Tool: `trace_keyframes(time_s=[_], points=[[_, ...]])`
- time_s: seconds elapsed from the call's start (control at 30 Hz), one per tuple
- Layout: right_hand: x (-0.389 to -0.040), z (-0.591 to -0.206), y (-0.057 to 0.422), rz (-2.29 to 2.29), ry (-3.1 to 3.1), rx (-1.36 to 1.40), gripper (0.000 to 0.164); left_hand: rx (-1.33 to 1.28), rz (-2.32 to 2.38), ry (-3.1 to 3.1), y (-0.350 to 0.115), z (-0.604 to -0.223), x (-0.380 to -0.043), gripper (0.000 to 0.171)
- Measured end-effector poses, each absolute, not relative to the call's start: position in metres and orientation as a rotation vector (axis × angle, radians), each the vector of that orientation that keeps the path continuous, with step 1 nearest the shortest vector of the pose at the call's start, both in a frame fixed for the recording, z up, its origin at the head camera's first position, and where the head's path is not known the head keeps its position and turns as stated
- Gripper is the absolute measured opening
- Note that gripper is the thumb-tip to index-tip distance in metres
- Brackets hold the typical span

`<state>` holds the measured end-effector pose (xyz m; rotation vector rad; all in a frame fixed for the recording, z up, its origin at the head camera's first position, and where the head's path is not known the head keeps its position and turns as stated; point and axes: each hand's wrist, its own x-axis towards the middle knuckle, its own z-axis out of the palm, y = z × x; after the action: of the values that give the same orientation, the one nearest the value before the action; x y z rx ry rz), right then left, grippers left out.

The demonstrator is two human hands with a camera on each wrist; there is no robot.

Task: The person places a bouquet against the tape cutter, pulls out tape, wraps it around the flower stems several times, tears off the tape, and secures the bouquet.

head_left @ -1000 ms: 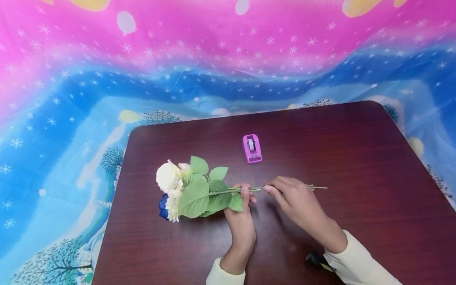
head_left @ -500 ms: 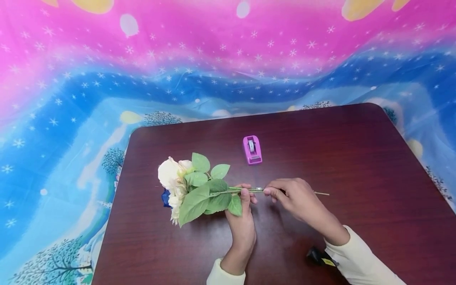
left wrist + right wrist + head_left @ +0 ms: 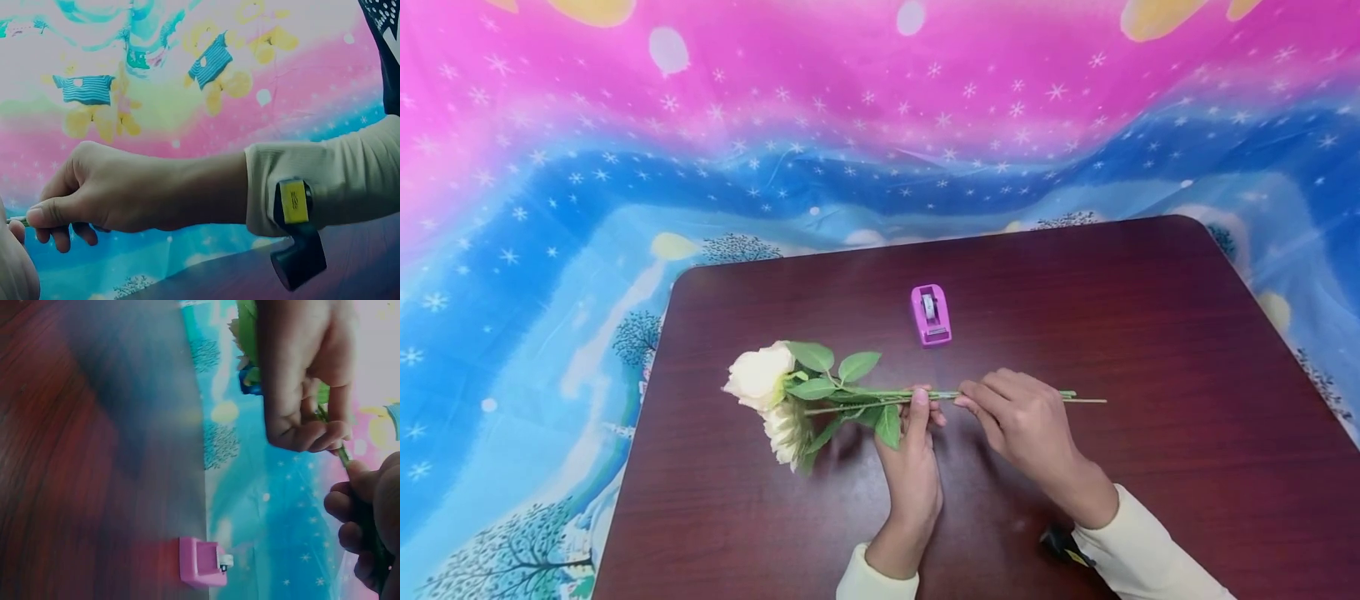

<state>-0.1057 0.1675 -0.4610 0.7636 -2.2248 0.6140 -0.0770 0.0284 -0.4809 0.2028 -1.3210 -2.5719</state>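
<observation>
A bunch of flowers lies sideways in both hands above the table. Its cream rose (image 3: pixel 760 375) and pale many-petalled flower (image 3: pixel 788 433) point left, with green leaves (image 3: pixel 859 365) behind them. A blue flower (image 3: pixel 250 381) shows only in the right wrist view. My left hand (image 3: pixel 913 467) grips the green stems (image 3: pixel 943 395) just below the leaves, thumb on top. My right hand (image 3: pixel 1026 429) pinches the stems further right, and their ends (image 3: pixel 1086 401) stick out beyond it. A small shiny band shows faintly on the stems between the hands.
A pink tape dispenser (image 3: pixel 931 315) stands on the dark red-brown table (image 3: pixel 1150 333), beyond the hands. A black device with a yellow label (image 3: pixel 295 201) is strapped at the right sleeve. A printed cloth (image 3: pixel 865 108) hangs behind the table.
The bunch has turned about its stems: the large leaf that faced up and the blue flower no longer show in the head view. Both hands stay nearly in place.
</observation>
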Motion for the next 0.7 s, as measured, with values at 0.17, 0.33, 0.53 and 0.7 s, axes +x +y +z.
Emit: trace_keyframes(time_s=[0.17, 0.33, 0.53, 0.7], points=[[-0.103, -0.459, 0.170, 0.682, -2.408, 0.735, 0.032, 0.170, -2.538, -1.352, 0.028, -0.482, -0.079, 0.017], [-0.103, -0.446, 0.172, 0.846, -2.781, 0.639, 0.016, 0.175, -2.492, -1.439, 0.028, -0.485, -0.081, 0.033], [-0.108, -0.447, 0.173, 0.899, -2.717, 0.674, 0.005, 0.234, -2.516, -1.465, 0.029, -0.485, -0.080, 0.035], [-0.109, -0.454, 0.170, 0.793, -2.506, 0.664, 0.010, 0.216, -2.608, -1.374, 0.029, -0.481, -0.079, 0.023]])
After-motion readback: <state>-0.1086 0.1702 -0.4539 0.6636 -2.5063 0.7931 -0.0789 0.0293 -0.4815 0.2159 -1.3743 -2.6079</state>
